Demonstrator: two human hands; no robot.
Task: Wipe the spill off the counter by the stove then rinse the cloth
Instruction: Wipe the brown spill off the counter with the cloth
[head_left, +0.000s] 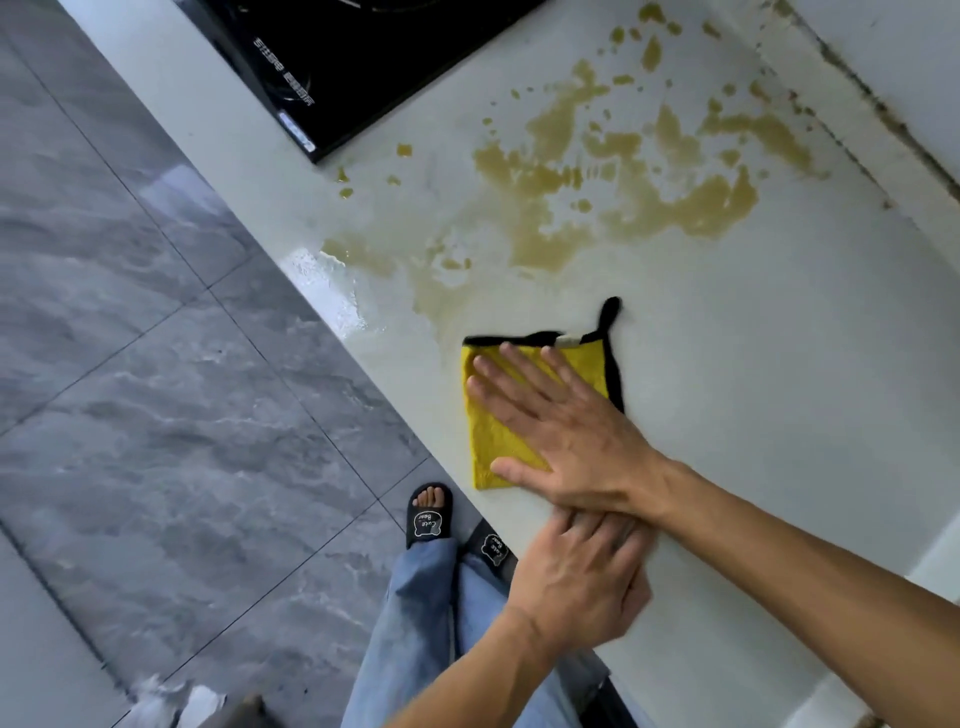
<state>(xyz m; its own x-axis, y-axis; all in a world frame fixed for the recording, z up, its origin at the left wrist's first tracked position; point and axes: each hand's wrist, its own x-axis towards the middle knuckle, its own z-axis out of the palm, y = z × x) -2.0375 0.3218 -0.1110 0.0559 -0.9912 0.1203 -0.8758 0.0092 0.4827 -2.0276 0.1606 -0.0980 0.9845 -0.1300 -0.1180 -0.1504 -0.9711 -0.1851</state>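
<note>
A yellow cloth (496, 436) with black trim and a black hanging loop lies flat on the white counter (753, 364), near its front edge. My right hand (561, 436) presses on the cloth with straight, spread fingers. Just behind it, my left hand (576, 571) rests flat on the counter edge, its fingers under my right wrist. A brownish-yellow spill (597, 182) spreads in puddles and drops over the counter beyond the cloth, up to the black stove (353, 57) at the top. A thin wet smear runs from the spill toward the cloth.
The wall with a stained seam (883, 109) borders the counter at the top right. Grey tiled floor (156, 389) lies left of the counter edge. My feet in black slippers (428, 514) and my jeans legs stand close against the counter.
</note>
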